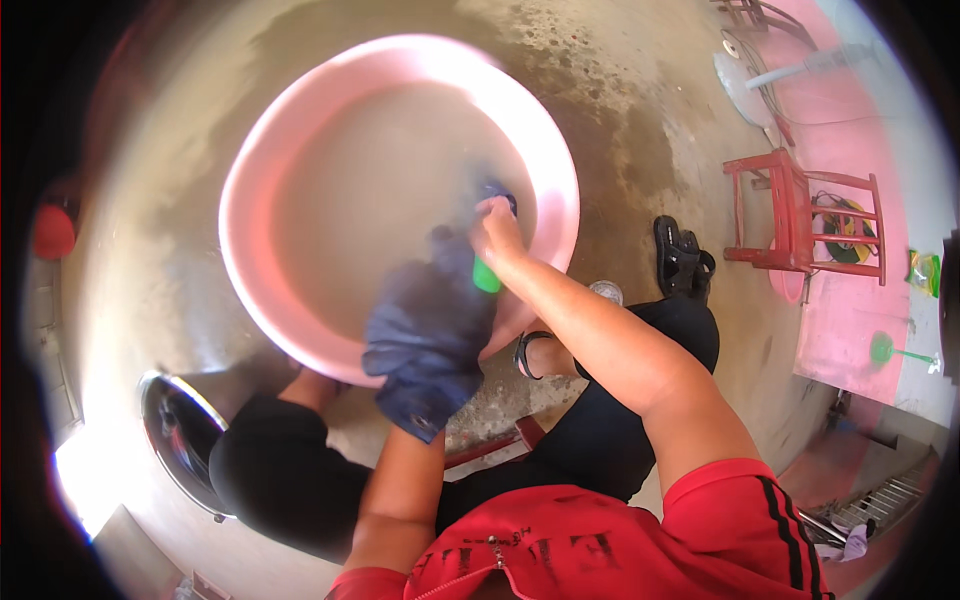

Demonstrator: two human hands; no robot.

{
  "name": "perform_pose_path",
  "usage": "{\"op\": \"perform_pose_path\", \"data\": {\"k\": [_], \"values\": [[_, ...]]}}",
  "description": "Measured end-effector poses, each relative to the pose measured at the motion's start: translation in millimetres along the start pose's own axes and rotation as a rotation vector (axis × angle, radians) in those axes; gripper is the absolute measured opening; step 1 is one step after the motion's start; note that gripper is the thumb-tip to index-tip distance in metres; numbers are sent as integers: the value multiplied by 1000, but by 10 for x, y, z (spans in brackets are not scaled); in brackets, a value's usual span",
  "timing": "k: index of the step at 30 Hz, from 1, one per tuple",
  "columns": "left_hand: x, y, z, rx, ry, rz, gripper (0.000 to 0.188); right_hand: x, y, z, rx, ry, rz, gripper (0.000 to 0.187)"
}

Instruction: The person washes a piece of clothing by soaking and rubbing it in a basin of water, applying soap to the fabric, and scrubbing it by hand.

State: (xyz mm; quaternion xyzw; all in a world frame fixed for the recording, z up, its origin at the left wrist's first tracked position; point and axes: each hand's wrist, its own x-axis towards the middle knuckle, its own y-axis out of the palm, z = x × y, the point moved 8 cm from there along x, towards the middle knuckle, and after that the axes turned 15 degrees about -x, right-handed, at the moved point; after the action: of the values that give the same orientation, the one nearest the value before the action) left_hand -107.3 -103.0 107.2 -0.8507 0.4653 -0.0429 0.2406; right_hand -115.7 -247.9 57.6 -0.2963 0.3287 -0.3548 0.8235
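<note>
A dark blue wet garment (435, 320) is pulled over my left hand and lower forearm, so the hand and its fingers are hidden inside it. The cloth hangs over the near rim of a large pink basin (250, 215) holding cloudy, greyish water (390, 170). My right hand (497, 230) is closed at the right inner side of the basin. From under its fist sticks out the rounded green end of what looks like a brush (486, 275); its bristles are not seen. Some dark cloth (497, 192) shows just beyond the right fingers, blurred by motion.
A dark round tub with a metal rim (180, 435) stands by my left knee. On the right are a black sandal (683, 255), a red wooden chair (790, 210) and a pale pedestal fan (745, 90). The concrete floor (640, 130) is wet in patches.
</note>
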Motion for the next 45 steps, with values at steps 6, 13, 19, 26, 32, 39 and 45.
{"op": "perform_pose_path", "data": {"k": [6,13,19,26,32,39,45], "values": [[-96,-170,211,-4,-30,2,34,-660,270,198,215,-32,-51,27],[-152,-364,351,0,-48,-17,33,-515,714,114,394,49,168,34],[28,-329,-25,-43,22,-109,33,403,162,-519,79,-153,-70,33],[-266,-514,47,-47,-15,-163,32,-1233,-378,1670,-250,-1009,104,22],[357,-307,-150,-43,-22,-136,31,-610,-64,1115,-357,-682,57,23],[-483,-367,160,-76,-65,-102,31,-1399,-259,1660,-357,-1089,75,16],[-380,-432,-422,330,305,-148,26,-408,-287,968,-327,-408,174,19]]}}
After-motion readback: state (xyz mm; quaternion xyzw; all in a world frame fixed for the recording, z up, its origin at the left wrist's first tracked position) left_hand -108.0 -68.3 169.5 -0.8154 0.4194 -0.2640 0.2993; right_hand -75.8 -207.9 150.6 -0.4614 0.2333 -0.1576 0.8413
